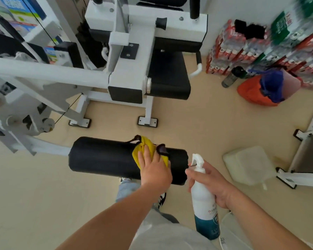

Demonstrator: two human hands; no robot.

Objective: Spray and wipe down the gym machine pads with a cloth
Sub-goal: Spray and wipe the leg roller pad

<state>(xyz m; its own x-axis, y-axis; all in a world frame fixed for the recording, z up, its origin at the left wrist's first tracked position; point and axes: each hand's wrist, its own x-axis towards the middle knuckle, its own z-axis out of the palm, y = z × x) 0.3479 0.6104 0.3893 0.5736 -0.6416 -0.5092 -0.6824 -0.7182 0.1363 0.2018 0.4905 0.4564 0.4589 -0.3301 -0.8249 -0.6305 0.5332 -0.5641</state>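
From the head camera, my left hand [154, 168] lies flat, fingers straight, pressing the yellow cloth [143, 147] onto the top of the black roller pad [101, 157], near its right end. My right hand [213, 184] grips the white spray bottle [203, 201] just beside that end, nozzle toward the pad. To wipe well I'd use firm, even pressure, sweep toward the left end, then work round the underside. The black seat pad [168, 73] beyond comes next, I judge.
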